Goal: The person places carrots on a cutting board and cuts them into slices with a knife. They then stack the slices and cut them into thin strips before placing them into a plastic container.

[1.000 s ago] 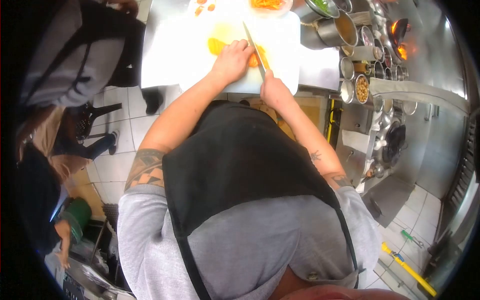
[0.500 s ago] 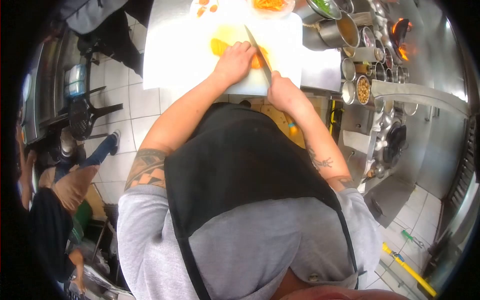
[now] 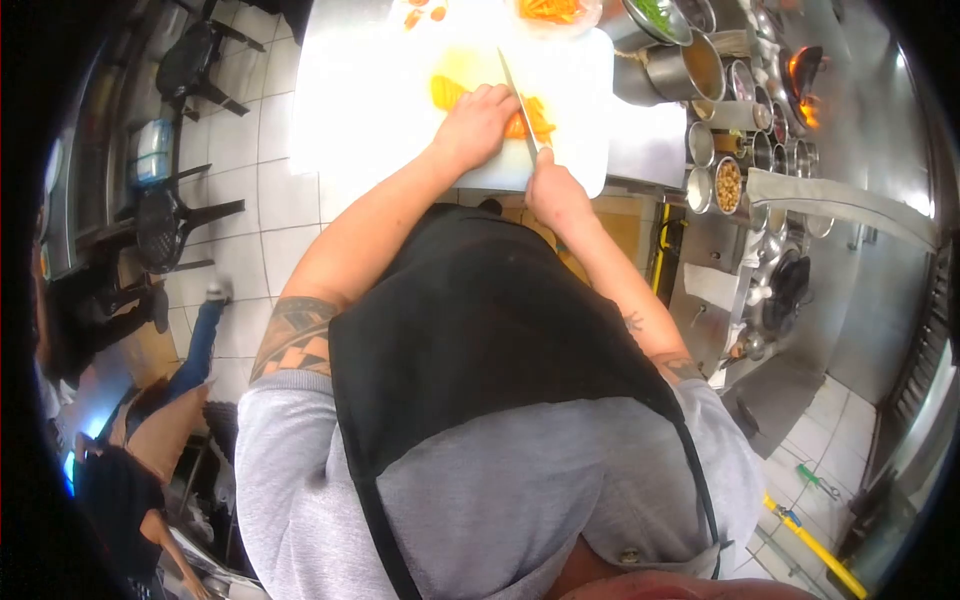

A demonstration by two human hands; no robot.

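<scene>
The left hand (image 3: 475, 127) is narrow, its fingers bent together over the orange food (image 3: 447, 93), holding it down on the white cutting board (image 3: 575, 115). The right hand (image 3: 557, 195) is closed around the handle of the knife (image 3: 522, 108), just beside the left hand. The blade slants away from the person across the board, its tip toward the far side. The orange food lies near the middle of the board, part of it showing left of the left hand; cut orange pieces (image 3: 542, 118) lie against and to the right of the blade. The glare on the board is strong, so the food is probably sliced, though its cuts are hard to make out.

The board lies on a metal tabletop (image 3: 645, 145). At its far edge stands a clear container (image 3: 550, 10) of orange strips, with a few small orange-red pieces (image 3: 425, 15) to its left. Right of the board are a large metal pot (image 3: 700, 70), a bowl of chopped greens (image 3: 655, 14) and a round container (image 3: 729, 186) of tan, rounded pieces. Flames (image 3: 804, 85) show farther right. Another person (image 3: 120, 500) is at the lower left, well apart from the board.
</scene>
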